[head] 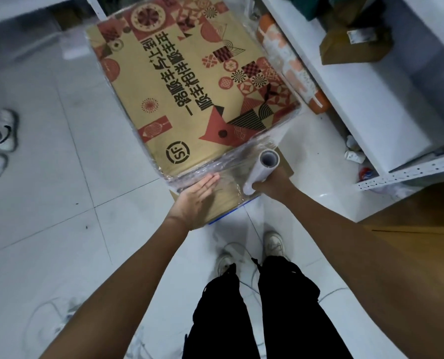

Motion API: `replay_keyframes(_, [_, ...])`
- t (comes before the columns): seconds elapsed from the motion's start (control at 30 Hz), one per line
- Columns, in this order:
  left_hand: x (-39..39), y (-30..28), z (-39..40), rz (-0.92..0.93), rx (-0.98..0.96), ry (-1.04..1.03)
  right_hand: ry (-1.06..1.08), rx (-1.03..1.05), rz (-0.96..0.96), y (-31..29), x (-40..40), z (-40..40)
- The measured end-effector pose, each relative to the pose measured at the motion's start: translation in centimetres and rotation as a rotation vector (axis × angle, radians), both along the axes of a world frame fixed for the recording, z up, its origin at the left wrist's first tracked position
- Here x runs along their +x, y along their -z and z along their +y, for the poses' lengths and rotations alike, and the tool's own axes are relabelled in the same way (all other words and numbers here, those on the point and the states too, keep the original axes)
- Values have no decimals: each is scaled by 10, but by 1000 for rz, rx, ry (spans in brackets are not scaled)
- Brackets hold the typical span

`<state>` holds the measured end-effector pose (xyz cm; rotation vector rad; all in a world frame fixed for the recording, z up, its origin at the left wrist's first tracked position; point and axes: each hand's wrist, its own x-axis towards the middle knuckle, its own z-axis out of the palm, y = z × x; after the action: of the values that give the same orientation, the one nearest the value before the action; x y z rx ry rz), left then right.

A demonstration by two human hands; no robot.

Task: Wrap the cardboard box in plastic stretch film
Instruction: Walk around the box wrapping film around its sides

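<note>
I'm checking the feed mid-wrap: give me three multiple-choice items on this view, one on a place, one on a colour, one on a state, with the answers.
1. Where is the film roll?
A. On the shelf
B. At the box's near right corner
C. On the floor by the far shoes

2. What colour are the box's printed patterns?
A. Red and black
B. Blue and green
C. Yellow only

3. How is the left hand?
A. Gripping the roll
B. Hanging idle
C. Flat on the film over the box's near side

Answers: B, the right hand grips the roll there; A, red and black shapes cover the top; C, its straight fingers lie on the film.
</note>
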<state>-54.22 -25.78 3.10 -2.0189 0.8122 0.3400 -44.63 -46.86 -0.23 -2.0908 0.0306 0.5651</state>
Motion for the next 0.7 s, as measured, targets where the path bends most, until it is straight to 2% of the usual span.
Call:
replay_keyframes(0.23, [-9, 3, -29, -35, 62, -57, -105, 8, 49, 13, 11, -9])
replay_keyframes(0.3, [-8, 4, -36, -1, 93, -37, -183, 80, 101, 15, 10, -11])
replay_keyframes(0.4, [2, 2, -40, 5, 138, -98, -175, 164, 161, 16, 12, -12])
replay_keyframes(0.53, [10, -7, -40, 11, 226, -162, -141, 137, 103, 19, 17, -10])
replay_keyframes(0.7, [7, -8, -49, 38, 270, -264, -212, 149, 73, 18, 29, -18])
